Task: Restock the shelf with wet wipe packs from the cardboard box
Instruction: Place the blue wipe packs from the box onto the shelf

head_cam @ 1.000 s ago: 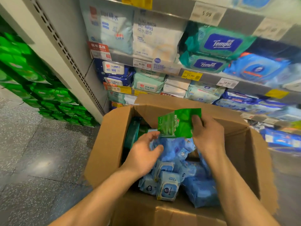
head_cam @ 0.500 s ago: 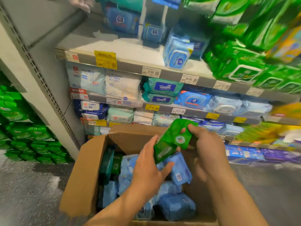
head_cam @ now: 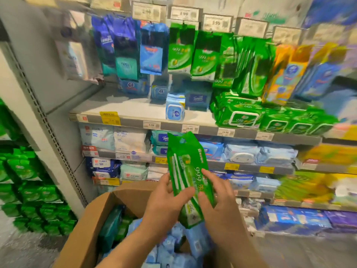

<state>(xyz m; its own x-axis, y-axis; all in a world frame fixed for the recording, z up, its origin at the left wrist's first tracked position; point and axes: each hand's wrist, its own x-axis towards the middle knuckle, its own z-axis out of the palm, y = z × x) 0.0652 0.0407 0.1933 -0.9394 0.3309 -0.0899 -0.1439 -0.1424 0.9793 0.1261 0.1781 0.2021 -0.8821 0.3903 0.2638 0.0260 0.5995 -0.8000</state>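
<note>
A long green wet wipe pack with a hang hole at its top stands upright above the open cardboard box. My left hand grips its lower left edge, thumb across the front. My right hand holds its lower right side with fingers over the front. Blue and teal wipe packs fill the box. Matching green packs hang from pegs high on the shelf.
Shelves ahead carry blue, white and green wipe packs with price tags along the edges. A bare stretch of the upper shelf lies at left. A stack of green packs stands left of the shelf upright. Grey speckled floor shows at the bottom corners.
Both hands have lifted the green pack out of the box and turned it upright. My view has tilted up from the box to the upper shelves and hanging pegs.
</note>
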